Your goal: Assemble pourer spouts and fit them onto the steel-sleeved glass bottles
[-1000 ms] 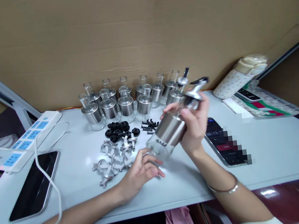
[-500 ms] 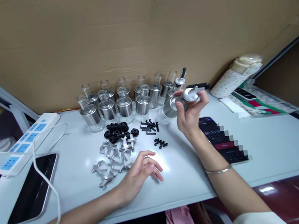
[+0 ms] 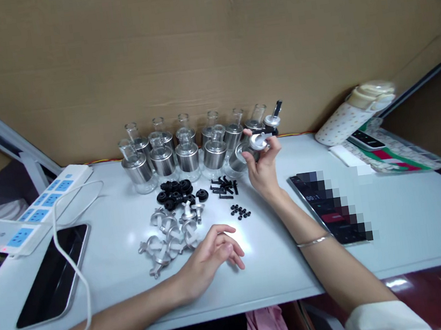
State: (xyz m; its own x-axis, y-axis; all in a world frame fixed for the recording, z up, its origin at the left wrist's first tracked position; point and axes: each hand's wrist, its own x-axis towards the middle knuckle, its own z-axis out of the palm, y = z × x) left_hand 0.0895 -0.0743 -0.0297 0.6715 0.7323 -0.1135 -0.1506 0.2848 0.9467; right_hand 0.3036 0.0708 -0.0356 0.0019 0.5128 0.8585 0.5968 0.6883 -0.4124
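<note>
My right hand (image 3: 265, 172) is wrapped round the neck of a glass bottle (image 3: 237, 159) with a steel sleeve, tilted at the right end of the bottle rows. A silver cap with a black lever (image 3: 258, 141) tops it. Behind stands another capped bottle (image 3: 271, 120). My left hand (image 3: 212, 255) rests on the table, fingers loosely apart, holding nothing. Beside it lie several silver cap pieces (image 3: 170, 223). Farther back are black stoppers (image 3: 173, 195), small black levers (image 3: 225, 186) and tiny black pieces (image 3: 239, 211).
Several uncapped bottles (image 3: 187, 156) stand in two rows before a cardboard wall (image 3: 148, 50). To the left are a power strip (image 3: 43, 207), a tablet-like device (image 3: 52, 276) and a white cable (image 3: 71, 266). A phone (image 3: 328, 210) and a dotted flask (image 3: 350, 115) are on the right.
My right hand has moved left with the capped bottle, bringing it towards the end of the front row. My left hand stays in nearly the same place.
</note>
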